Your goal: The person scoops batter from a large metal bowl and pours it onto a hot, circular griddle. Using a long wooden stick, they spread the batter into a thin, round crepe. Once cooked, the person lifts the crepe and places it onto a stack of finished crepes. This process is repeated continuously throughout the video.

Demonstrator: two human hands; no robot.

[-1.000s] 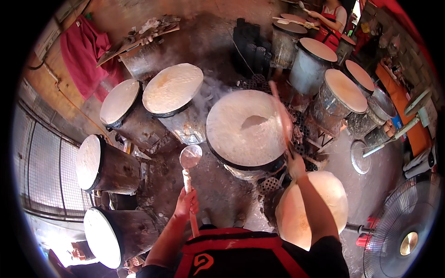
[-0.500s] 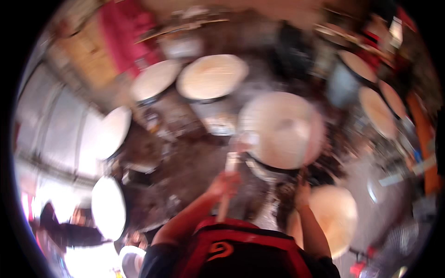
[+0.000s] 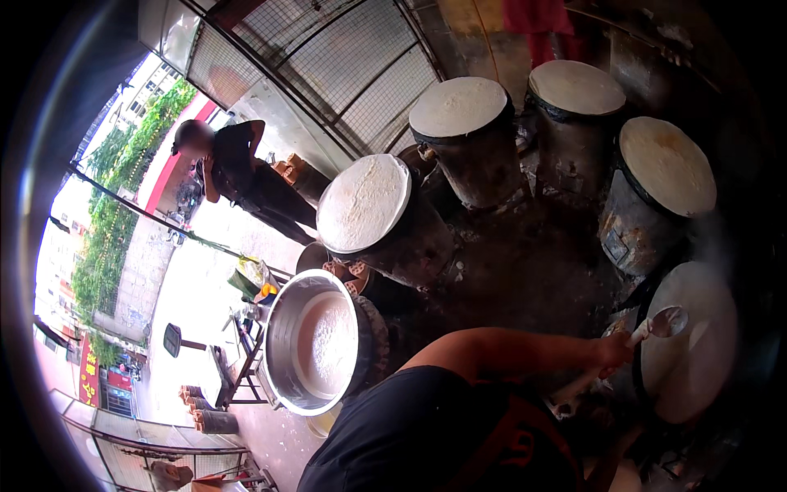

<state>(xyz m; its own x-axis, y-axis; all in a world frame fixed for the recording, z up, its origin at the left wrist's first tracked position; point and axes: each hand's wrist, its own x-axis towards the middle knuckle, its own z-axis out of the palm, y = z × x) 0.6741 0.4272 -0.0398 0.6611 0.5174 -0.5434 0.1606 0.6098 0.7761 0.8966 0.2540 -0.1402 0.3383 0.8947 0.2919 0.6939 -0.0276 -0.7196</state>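
Note:
My left hand [image 3: 611, 354] is closed around the long pale handle of a ladle [image 3: 668, 321]. The metal bowl of the ladle is over the near edge of a wide round pan [image 3: 693, 373] with a pale surface, on the right. What looks like my right forearm [image 3: 616, 459] shows faintly in the dark below the pan; its fingers are too dim to make out. Left of my body stands a big metal basin [image 3: 277, 348] holding a whitish liquid.
Drum stoves with round, pale floury tops curve around the far side: one [image 3: 365, 203] near the basin, others [image 3: 459, 108] [image 3: 578, 88] [image 3: 668, 168] farther right. A person [image 3: 238, 164] stands by the mesh wall [image 3: 328, 61]. Perforated briquettes [image 3: 215, 421] are stacked at lower left.
My view has swung to the left, bringing the basin, the street and the standing person into sight. The ladle stays in my left hand. My right hand has slipped into the dark.

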